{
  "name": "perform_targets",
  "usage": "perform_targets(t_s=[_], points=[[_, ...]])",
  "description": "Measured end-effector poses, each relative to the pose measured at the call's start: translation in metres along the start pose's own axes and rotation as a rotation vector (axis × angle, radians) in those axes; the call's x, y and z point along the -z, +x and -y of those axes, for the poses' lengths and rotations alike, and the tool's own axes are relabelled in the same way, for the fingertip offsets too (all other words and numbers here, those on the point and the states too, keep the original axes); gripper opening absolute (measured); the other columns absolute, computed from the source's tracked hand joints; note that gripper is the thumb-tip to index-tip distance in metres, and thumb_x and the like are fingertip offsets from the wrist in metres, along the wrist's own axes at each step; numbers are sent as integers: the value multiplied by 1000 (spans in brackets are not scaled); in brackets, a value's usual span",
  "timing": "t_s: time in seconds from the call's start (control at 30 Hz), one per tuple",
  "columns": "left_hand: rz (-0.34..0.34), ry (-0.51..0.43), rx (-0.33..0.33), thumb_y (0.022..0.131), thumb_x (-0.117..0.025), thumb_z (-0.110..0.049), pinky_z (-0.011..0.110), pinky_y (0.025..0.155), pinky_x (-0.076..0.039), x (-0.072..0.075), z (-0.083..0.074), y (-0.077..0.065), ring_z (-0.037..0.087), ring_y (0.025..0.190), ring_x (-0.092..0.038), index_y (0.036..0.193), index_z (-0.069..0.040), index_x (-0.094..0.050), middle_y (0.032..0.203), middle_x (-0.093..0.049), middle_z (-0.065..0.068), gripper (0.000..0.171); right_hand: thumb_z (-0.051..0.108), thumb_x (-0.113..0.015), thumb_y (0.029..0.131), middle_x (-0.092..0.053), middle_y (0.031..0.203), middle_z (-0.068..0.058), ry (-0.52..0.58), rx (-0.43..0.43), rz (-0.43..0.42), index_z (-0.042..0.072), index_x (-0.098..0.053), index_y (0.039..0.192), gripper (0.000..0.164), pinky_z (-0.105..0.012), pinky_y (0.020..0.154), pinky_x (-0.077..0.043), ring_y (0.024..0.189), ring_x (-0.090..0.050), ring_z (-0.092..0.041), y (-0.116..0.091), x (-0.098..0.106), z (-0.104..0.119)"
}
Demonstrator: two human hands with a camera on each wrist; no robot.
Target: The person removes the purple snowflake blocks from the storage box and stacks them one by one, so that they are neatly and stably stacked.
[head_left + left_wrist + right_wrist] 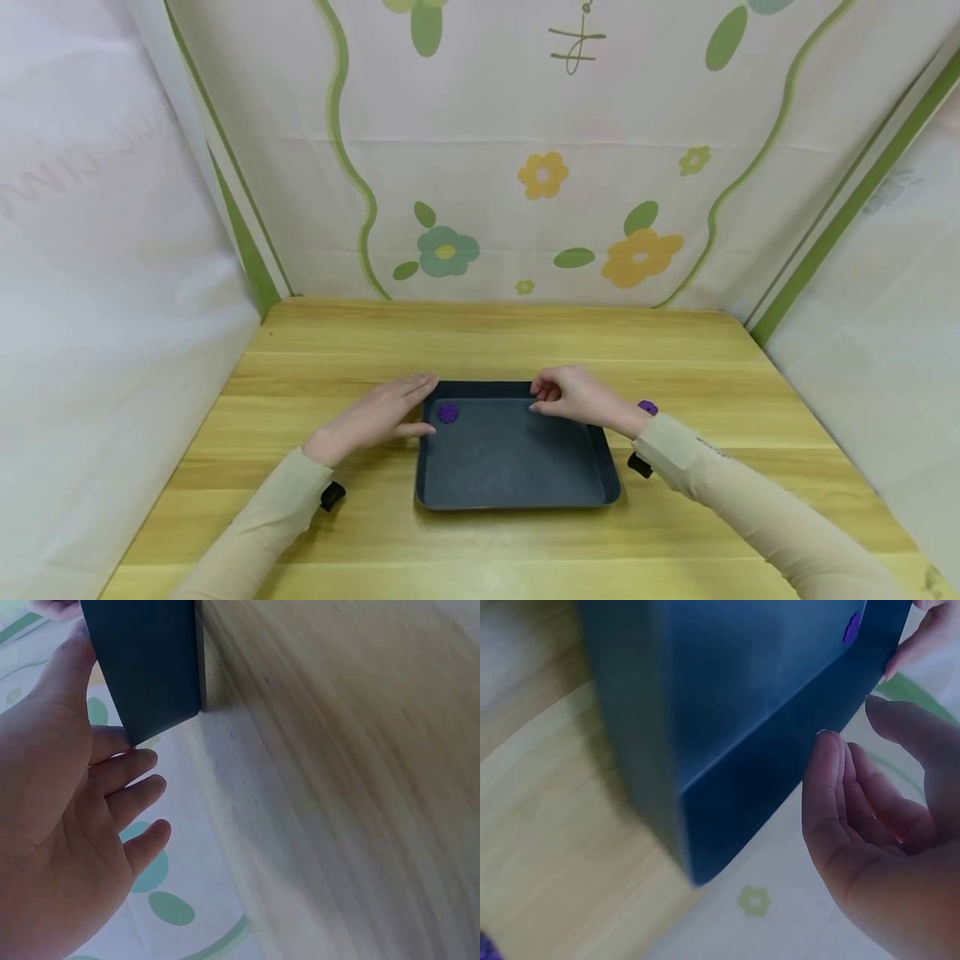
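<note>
A dark grey-blue rectangular tray [517, 454] sits on the wooden table. Inside its far left corner lies a small purple disc with a scalloped edge [447, 412]. My left hand [382, 414] is at the tray's left side, fingers stretched toward the far left corner; the left wrist view shows its thumb along the tray wall. Over the far right part of the tray hovers my right hand [573, 396], its fingers loosely curled. In the right wrist view a gap shows between its thumb and index fingertip, with nothing held there.
Another purple piece [647, 407] lies on the table [337, 533] right of the tray, partly hidden behind my right wrist. A white curtain with printed flowers [480, 158] hangs at the back, and white sheets close off both sides. Black bands [332, 497] show at both wrists.
</note>
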State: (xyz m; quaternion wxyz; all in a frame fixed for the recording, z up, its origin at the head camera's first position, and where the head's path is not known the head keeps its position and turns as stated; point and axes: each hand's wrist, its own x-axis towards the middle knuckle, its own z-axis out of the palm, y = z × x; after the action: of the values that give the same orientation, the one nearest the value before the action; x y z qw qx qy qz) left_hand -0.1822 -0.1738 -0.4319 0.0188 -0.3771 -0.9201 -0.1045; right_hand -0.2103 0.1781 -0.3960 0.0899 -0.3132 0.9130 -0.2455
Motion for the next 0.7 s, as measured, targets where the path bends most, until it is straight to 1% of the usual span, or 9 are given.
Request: perform_targets(t_s=[0.3,0.57,0.7], points=[[-8,-8,0,94,-61,-49,51,115,-42,1,-2,0,35,140,-47,151,0,-38,154,-43,19,79,19,-75,89,-72,93,-5,29,65,20,2,-70,105,25,-17,70,-56,80,-67,-10,19,-15,17],[4,-9,10,94,-60,-50,50,115,-42,-2,0,1,34,141,-46,152,-2,-38,155,-42,18,79,17,-75,88,-73,93,-7,50,96,28,1,-70,104,24,-17,70,-56,80,-68,-11,31,-28,25],[14,-17,17,94,-59,-52,49,115,-42,-2,1,1,33,141,-46,153,-3,-37,156,-42,17,79,16,-75,88,-73,94,-9,60,117,39,0,-69,104,23,-19,71,-57,81,-68,-13,37,-34,29]])
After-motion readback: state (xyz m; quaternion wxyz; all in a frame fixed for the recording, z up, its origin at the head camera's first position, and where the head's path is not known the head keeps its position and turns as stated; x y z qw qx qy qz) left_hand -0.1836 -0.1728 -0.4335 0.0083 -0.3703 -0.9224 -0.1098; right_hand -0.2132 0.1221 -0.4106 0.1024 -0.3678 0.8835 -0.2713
